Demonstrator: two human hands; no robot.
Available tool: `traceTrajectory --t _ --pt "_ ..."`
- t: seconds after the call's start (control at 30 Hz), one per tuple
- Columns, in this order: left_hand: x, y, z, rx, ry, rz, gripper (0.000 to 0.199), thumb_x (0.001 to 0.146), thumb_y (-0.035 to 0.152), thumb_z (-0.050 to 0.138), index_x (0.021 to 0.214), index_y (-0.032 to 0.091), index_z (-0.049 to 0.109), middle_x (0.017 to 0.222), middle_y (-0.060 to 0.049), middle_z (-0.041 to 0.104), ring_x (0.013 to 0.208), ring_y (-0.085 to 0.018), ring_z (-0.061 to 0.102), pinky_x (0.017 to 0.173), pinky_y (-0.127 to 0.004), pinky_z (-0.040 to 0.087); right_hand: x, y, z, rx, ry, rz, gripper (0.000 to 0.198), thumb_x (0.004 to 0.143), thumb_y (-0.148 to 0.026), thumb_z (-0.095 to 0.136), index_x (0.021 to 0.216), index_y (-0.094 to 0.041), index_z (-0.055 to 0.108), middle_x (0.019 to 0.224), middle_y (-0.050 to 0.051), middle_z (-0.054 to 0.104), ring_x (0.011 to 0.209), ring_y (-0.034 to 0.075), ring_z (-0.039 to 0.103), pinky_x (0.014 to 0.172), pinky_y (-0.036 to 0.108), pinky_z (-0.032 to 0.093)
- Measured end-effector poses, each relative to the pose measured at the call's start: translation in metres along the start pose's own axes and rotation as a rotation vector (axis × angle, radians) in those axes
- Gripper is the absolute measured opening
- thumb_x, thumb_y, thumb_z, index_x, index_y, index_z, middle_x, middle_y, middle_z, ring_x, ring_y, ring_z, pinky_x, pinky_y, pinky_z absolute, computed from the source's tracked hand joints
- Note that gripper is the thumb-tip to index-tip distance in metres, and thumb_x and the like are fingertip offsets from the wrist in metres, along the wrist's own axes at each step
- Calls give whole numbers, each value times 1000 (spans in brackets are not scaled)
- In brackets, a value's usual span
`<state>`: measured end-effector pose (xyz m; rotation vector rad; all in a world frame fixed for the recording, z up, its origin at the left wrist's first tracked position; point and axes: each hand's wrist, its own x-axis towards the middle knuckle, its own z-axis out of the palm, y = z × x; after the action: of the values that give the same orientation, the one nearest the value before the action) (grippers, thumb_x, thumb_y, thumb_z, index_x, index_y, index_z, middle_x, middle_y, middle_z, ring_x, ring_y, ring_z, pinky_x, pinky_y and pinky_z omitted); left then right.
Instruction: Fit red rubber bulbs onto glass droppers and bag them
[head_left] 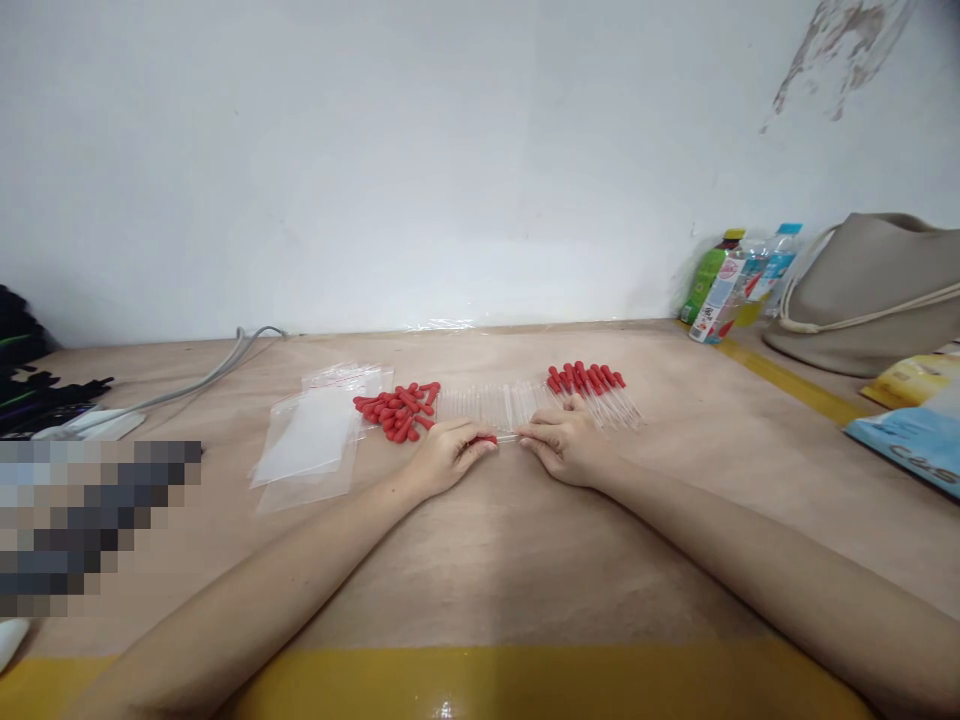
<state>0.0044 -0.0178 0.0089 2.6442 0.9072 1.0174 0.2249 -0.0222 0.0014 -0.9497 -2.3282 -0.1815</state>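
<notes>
My left hand [448,455] pinches a red rubber bulb [487,439], whose end shows at the fingertips. Between the two hands runs a thin clear tube [508,437], and my right hand [566,443] is closed on its other end. The tube appears to meet the bulb; how far it sits inside I cannot tell. Just beyond the hands lies a row of clear tubes [480,405]. A heap of loose red bulbs [397,408] is left of them. To the right, several droppers with red bulbs [585,379] lie side by side, tubes pointing toward me.
Clear plastic bags [304,440] lie left of the bulbs. A grey cable [202,378] crosses the back left. Bottles [720,285] and a grey bag [870,295] stand at the back right, with a blue packet [911,440] nearer. Yellow tape [465,680] marks the front edge.
</notes>
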Motion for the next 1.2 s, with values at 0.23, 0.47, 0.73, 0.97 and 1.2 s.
traceTrajectory --t 0.23,0.47,0.73,0.97,1.2 --pt "-1 -3 2 13 -17 8 17 84 28 52 89 15 62 78 -3 64 70 -12 58 64 -22 44 4 -10 -1 25 -31 2 24 87 -25 41 83 -18 64 71 1 62 61 10 47 68 29 20" --pt "-2 -2 3 13 -23 40 16 84 26 51 89 16 62 79 -3 65 70 -13 58 64 -22 45 8 -17 -1 38 -129 64 27 88 -26 39 75 -17 60 71 2 63 60 11 46 70 29 22" --pt "0 -2 3 4 0 65 16 85 26 50 89 16 61 80 -4 65 72 -14 59 66 -24 46 13 -18 -4 66 -231 108 30 90 -27 36 70 -17 57 67 1 63 59 10 48 71 29 23" --pt "0 -3 2 52 73 -3 34 78 32 58 109 18 52 96 -7 60 89 -18 56 78 -32 46 19 -15 -21 38 -284 52 27 87 -23 39 77 -18 64 78 3 67 70 13 54 74 30 25" --pt "0 -7 3 96 141 -100 62 77 29 58 130 21 27 110 -10 51 102 -23 49 85 -39 43 17 43 -37 -57 -13 768 30 77 -42 47 72 -22 68 68 2 66 63 16 55 59 25 32"
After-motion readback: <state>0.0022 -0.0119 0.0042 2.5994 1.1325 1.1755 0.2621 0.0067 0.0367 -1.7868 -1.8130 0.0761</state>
